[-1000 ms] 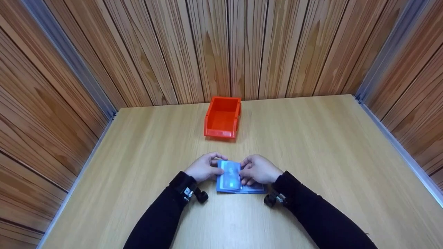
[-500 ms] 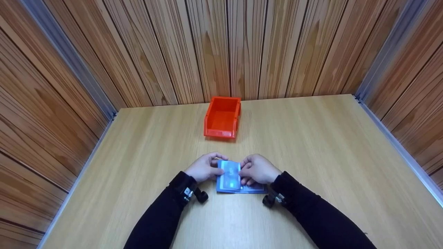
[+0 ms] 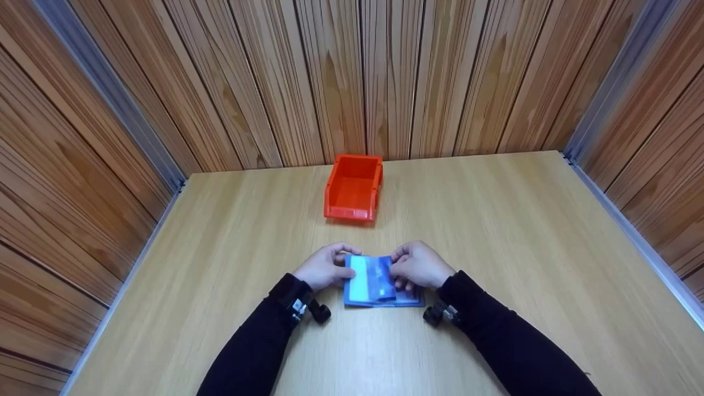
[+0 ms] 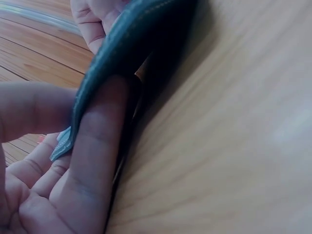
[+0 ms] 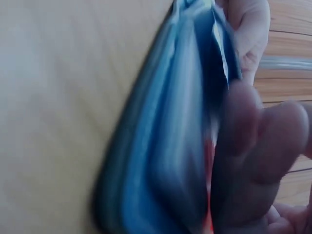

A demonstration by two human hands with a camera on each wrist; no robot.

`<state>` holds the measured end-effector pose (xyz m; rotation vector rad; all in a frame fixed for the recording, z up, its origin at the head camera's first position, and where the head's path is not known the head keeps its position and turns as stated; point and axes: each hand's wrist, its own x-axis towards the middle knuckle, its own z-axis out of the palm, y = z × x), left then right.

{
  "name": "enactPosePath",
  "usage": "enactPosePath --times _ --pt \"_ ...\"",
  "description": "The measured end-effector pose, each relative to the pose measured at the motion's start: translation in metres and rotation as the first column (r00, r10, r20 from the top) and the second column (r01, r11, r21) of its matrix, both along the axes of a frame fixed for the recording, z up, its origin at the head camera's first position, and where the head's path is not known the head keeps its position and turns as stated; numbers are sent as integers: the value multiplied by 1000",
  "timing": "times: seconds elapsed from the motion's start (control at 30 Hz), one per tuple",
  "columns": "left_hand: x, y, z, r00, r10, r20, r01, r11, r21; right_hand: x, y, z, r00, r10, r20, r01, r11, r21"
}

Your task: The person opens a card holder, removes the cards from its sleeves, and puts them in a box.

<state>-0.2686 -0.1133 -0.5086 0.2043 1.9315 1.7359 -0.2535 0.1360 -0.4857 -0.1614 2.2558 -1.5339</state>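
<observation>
A blue card holder (image 3: 358, 289) with clear plastic leaves lies spread near the front middle of the table. My left hand (image 3: 324, 268) grips its left edge, thumb on top. In the left wrist view a finger (image 4: 97, 141) reaches under the dark stitched cover (image 4: 105, 53), which is lifted off the wood. My right hand (image 3: 422, 266) pinches the right edge of a shiny blue leaf (image 3: 380, 279), which bends over the holder's right half. In the right wrist view the fingertips (image 5: 241, 109) are at this leaf, and the holder's layers (image 5: 156, 146) fan apart, blurred.
An orange-red open-front bin (image 3: 353, 190) stands behind the hands, near the back wall. Wood-panelled walls (image 3: 330, 77) enclose the table (image 3: 495, 236) at the back and both sides. Each wrist carries a small black camera (image 3: 319, 312).
My right hand has moved slightly right, drawing the leaf's edge with it. A pale strip of the holder now shows on the left. My left hand stays in place.
</observation>
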Motion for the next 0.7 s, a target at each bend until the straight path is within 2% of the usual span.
enactPosePath --times 0.1,0.3,0.7 --pt "0 0 -1 1000 22 11 -22 1000 -5 -2 3 0 999 -53 -12 53 998 14" --pt "-1 -1 -1 998 57 26 -55 997 -54 -6 7 -3 992 -118 34 118 993 7" --pt "2 0 0 998 60 -25 -62 995 -75 -7 9 -3 990 -144 7 144 989 32"
